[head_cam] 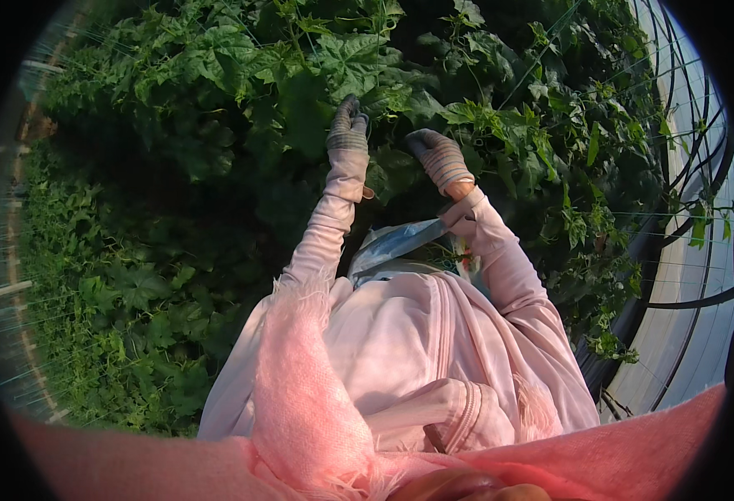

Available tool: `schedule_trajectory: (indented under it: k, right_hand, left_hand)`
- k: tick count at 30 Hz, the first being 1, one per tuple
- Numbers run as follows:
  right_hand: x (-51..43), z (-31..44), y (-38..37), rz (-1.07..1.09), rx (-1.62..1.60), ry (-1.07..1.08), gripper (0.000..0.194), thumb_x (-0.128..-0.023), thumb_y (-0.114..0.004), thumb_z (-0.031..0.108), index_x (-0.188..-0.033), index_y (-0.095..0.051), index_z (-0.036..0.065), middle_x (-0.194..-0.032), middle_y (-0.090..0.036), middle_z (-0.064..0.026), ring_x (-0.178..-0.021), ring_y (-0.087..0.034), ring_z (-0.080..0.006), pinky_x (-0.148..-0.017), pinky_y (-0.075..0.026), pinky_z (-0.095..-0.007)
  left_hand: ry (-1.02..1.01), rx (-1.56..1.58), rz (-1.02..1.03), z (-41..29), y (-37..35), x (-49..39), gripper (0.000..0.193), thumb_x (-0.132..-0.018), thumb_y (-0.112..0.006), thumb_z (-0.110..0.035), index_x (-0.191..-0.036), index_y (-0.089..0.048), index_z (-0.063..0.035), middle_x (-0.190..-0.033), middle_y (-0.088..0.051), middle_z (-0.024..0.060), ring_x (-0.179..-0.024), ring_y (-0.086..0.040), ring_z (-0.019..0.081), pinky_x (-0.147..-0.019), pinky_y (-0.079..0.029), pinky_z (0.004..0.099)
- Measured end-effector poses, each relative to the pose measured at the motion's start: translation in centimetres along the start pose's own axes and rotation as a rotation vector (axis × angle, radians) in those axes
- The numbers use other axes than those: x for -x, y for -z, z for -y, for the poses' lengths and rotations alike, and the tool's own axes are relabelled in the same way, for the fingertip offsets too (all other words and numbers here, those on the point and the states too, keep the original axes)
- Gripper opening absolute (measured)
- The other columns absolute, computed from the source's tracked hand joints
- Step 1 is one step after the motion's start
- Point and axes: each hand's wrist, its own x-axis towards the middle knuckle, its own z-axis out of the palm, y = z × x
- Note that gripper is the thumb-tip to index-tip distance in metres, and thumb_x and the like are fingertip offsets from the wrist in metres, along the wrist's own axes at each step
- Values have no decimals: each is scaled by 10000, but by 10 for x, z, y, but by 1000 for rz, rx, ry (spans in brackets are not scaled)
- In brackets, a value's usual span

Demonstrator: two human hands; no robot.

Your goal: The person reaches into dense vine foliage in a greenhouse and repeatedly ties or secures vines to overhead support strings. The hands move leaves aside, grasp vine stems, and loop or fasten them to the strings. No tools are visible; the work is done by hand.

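Both my hands wear grey striped knit gloves. My left hand [348, 127] reaches up to a broad lobed leaf [349, 62] on the climbing vines, its fingers close together at the leaf's lower edge. Whether anything is pinched between them is unclear. Lower and to the right, my right hand [437, 156] is bent inward before darker vine leaves [398, 169]. Its fingertips are in shadow, so I cannot see whether they grip something. At my waist, below the right wrist, hangs an open plastic bag [398, 245] with some green stems showing near its mouth.
Thin green trellis strings [545, 45] run through the vines. Dense foliage [135, 300] fills the left side. To the right are black hoses [696, 302] and white sheeting [649, 332]. Pink scarf ends [310, 376] hang over my pale pink jacket [392, 332].
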Motion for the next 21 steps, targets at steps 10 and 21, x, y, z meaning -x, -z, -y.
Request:
schedule_trajectory:
  k: [10, 21]
  right_hand:
    - [-81, -68, -62, 53, 273, -79, 480, -781, -589, 278, -1206, -460, 94, -1168, -521, -167, -1050, -502, -330, -865, -408, -352]
    - [-85, -130, -96, 134, -220, -100, 311, -810, -591, 135, -1112, -527, 95, -997, -608, -65, -854, -538, -175, -786, -433, -287]
  left_hand:
    - [40, -475, 110, -42, 23, -28, 425, -779, -661, -166, -1161, -520, -43, -1062, -602, 91, -954, -553, 186, -834, -428, 304]
    - [-105, -594, 377, -33, -5, -33, 736, -665, -737, -414, -1247, -420, -95, -1243, -437, 193, -1140, -436, 340, -943, -375, 391]
